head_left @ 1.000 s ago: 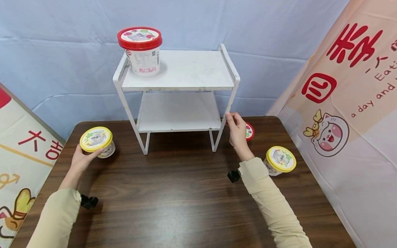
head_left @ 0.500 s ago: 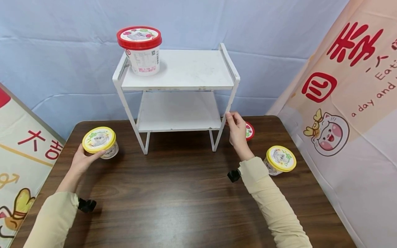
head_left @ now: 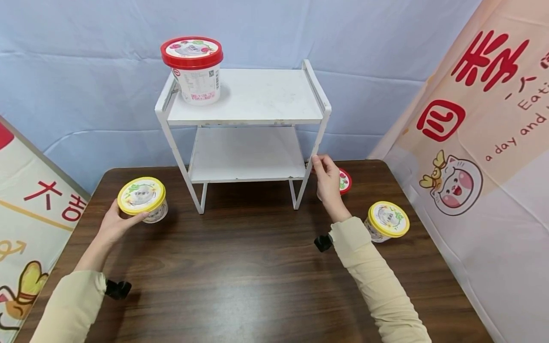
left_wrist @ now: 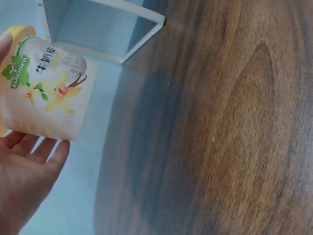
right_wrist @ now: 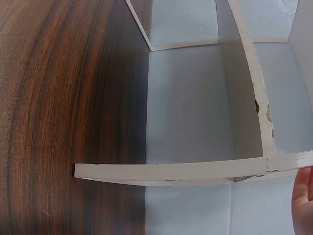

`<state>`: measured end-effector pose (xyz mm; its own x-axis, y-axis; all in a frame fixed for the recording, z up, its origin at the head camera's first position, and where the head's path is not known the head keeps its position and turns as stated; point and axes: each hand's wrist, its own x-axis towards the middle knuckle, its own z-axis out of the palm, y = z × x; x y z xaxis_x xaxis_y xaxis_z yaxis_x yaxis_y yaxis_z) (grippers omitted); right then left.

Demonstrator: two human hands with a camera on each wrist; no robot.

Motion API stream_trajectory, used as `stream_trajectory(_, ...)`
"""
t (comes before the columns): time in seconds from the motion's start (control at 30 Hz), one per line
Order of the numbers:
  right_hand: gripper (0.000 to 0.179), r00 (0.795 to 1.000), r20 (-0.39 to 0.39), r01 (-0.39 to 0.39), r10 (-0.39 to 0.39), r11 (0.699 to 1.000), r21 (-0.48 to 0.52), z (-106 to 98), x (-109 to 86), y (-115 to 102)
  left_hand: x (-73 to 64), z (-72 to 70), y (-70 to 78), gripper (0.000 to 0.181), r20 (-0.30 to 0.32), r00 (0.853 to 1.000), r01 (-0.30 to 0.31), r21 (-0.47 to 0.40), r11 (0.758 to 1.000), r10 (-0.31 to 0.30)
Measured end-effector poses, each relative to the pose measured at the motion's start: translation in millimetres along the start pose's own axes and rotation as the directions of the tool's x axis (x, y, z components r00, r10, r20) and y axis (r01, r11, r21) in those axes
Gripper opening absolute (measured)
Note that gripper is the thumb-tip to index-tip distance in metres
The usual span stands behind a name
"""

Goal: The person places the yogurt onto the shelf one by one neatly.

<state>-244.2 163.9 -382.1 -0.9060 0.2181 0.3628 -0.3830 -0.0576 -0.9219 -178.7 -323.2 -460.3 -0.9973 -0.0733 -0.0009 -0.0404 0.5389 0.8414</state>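
Observation:
My left hand (head_left: 115, 226) grips a paper ice cream tub with a yellow lid (head_left: 142, 194), left of the white two-tier rack (head_left: 248, 123). Thumb and fingers lie along opposite sides of it. In the left wrist view, the tub (left_wrist: 51, 93) shows a vanilla flower and a green logo. At the rack's right front leg (head_left: 319, 143), my right hand (head_left: 328, 183) pinches the leg between thumb and fingertips. Only a few of those fingers (right_wrist: 302, 198) show at the edge of the right wrist view.
A large red-lidded tub (head_left: 199, 78) stands on the rack's top tier at left. Behind my right hand sits a red-lidded tub (head_left: 345, 181), partly hidden. Another yellow-lidded tub (head_left: 386, 223) stands on the brown table (head_left: 240, 267) near the right sleeve.
My left hand has moved the yellow-lidded tub a little to the right, toward the rack. The right hand stays at the rack leg.

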Motion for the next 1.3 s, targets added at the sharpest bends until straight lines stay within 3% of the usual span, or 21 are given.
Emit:
stream_trajectory(0.4,0.016,1.0,0.008,0.012,-0.011,1.0,-0.019,7.5,-9.1,-23.1,-6.0,2.1,9.3,0.078,0.049,0.995,-0.083,0.002,0.997,0.083)
stream_trajectory(0.6,0.019,1.0,0.011,0.014,-0.014,1.0,-0.022,6.2,-7.7,-18.6,-9.7,3.7,11.9,0.075,0.083,0.986,-0.139,-0.038,0.99,0.142)
stream_trajectory(0.8,0.017,0.999,0.005,0.046,-0.046,0.999,-0.013,0.3,-0.8,2.0,-14.2,5.4,17.0,0.077,0.096,0.981,-0.169,0.009,0.986,0.168)
stream_trajectory(1.3,0.016,0.999,-0.004,0.038,-0.038,0.999,-0.016,0.9,-0.8,1.2,-19.2,10.9,24.6,0.08,0.118,0.965,-0.236,0.007,0.972,0.233)
